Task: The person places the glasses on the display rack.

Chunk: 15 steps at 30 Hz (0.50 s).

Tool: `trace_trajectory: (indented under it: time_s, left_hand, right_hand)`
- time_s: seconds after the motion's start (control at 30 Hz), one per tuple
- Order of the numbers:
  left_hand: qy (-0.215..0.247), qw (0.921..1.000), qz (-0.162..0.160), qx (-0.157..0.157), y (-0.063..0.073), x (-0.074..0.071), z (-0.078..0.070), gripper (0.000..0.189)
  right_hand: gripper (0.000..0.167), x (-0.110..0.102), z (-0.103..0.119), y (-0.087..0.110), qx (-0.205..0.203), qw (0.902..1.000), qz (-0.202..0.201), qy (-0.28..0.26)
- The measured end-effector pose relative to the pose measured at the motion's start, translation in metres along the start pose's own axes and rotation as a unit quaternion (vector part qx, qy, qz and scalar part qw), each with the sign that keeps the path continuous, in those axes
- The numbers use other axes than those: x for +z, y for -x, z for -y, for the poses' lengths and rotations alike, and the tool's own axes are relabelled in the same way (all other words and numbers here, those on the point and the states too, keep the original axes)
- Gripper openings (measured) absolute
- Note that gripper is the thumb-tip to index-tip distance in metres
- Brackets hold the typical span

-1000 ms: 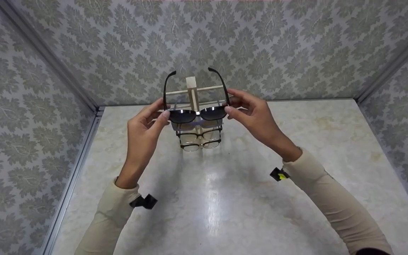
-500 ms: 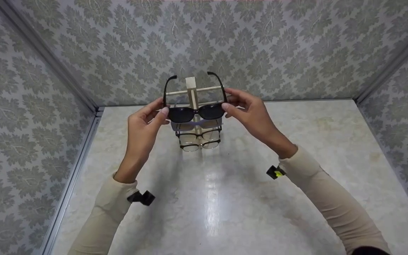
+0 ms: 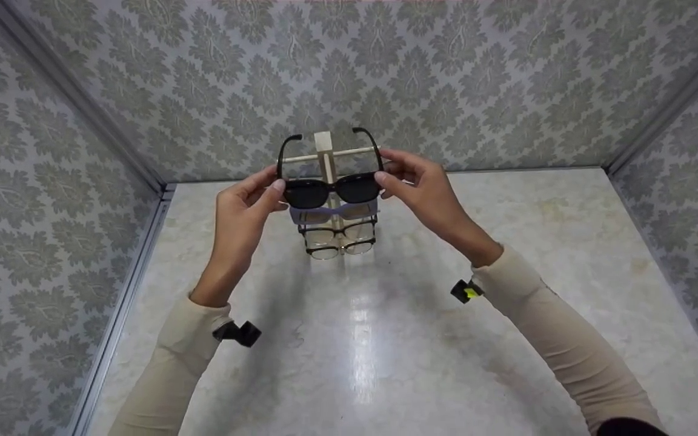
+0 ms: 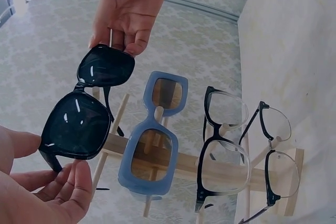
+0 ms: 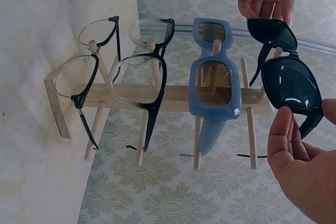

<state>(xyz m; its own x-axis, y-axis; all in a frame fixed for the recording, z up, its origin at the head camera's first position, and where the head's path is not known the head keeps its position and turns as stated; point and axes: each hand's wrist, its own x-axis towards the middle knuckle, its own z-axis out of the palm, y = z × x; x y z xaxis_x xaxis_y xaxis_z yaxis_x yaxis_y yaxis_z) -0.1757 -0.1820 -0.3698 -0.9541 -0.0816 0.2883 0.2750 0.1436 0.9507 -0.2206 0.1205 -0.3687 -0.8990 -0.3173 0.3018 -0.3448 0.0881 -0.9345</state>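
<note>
Black sunglasses (image 3: 358, 188) with dark lenses are held by both hands at the top of a wooden eyewear stand (image 3: 323, 142). My left hand (image 3: 243, 215) pinches their left hinge corner, thumb in front and fingers behind. At the opposite corner, my right hand (image 3: 431, 194) has the same kind of pinch. The temples are unfolded and point back past the post, near the top crossbar. In the right wrist view, a short peg (image 5: 278, 52) overlaps the bridge. Just below sit blue-framed sunglasses (image 5: 234, 87) with brown lenses, resting on the stand.
Lower on the stand are eyeglasses with black-and-clear frames (image 5: 164, 77) and, beneath them, half-rim eyeglasses (image 5: 92, 80). Wooden pegs (image 5: 252, 140) stick out on both sides. The stand is on a marbled table (image 3: 422, 351) near the patterned back wall (image 3: 482, 79).
The black sunglasses have tilted and their temple tips have come down toward the stand's top crossbar. Both hands shifted slightly left with them, keeping their pinch.
</note>
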Motion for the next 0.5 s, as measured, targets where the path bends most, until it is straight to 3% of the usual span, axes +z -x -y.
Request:
trace_trajectory:
  time_s: [0.5]
  left_hand:
    - [0.01, 0.9999, 0.002, -0.002, -0.0033, 0.0018, 0.0084, 0.044]
  right_hand:
    - [0.048, 0.0012, -0.0061, -0.0053, -0.01, 0.9999, -0.004, -0.01]
